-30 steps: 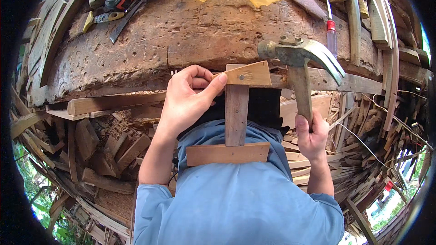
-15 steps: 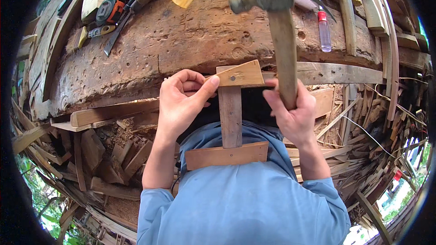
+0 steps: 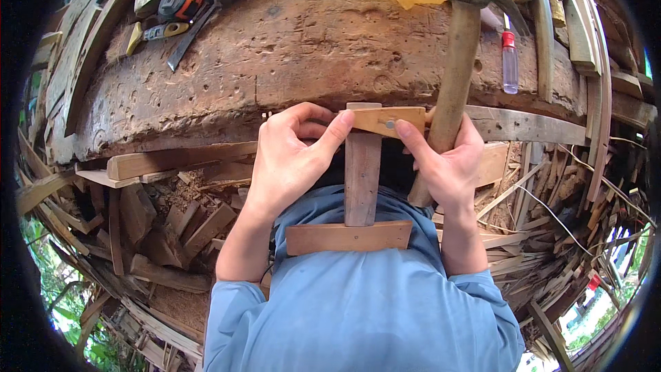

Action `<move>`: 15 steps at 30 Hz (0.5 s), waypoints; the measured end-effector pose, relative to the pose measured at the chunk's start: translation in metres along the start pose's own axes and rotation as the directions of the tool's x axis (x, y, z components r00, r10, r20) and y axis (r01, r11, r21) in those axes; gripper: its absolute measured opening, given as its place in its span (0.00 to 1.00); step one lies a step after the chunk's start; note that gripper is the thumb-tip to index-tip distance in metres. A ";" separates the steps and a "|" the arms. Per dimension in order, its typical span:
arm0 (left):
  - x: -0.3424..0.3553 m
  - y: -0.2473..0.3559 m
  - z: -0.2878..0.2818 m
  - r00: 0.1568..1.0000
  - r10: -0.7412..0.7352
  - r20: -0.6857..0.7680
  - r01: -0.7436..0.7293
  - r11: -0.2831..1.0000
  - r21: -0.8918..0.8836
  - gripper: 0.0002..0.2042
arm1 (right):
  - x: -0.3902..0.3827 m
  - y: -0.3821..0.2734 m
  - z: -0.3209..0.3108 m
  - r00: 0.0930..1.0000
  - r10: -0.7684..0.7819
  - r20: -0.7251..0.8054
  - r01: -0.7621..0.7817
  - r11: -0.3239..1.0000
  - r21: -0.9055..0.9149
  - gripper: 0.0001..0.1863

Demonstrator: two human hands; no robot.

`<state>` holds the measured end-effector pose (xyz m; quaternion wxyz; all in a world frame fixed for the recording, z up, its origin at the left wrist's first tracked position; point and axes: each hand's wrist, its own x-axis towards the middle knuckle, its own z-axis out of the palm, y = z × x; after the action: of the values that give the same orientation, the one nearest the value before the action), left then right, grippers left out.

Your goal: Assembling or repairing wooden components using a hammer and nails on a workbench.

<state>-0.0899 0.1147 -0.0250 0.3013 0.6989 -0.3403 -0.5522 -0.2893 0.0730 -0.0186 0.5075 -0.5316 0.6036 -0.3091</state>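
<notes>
Fingers of left hand pinch wooden crosspiece (underside hidden); right hand grips hammer.

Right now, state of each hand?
Left hand: pinching the top crosspiece of the wooden frame.
Right hand: shut on the hammer handle, forefinger touching the crosspiece.

a worn, pitted wooden workbench spans the scene in daylight. wood offcuts pile up beneath it, with slats stacked at right and green leaves showing at the left edge.
</notes>
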 end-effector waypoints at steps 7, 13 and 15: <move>-0.010 -0.024 0.016 0.996 0.015 0.082 0.013 0.944 -0.329 0.24 | 0.004 -0.004 -0.001 0.998 0.037 0.041 -0.035 0.998 -0.048 0.15; -0.002 -0.033 0.018 0.997 0.030 0.070 0.001 0.914 -0.406 0.23 | 0.009 -0.005 0.008 0.998 -0.005 0.064 0.012 0.994 -0.109 0.15; 0.001 -0.035 0.018 0.996 0.081 0.039 -0.065 0.947 -0.316 0.22 | 0.010 -0.004 0.010 0.998 -0.026 0.063 0.033 0.994 -0.103 0.15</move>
<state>-0.1027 0.1335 -0.0571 0.4199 0.6146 -0.2813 -0.6056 -0.2780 0.0641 -0.0210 0.4926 -0.5754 0.5952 -0.2682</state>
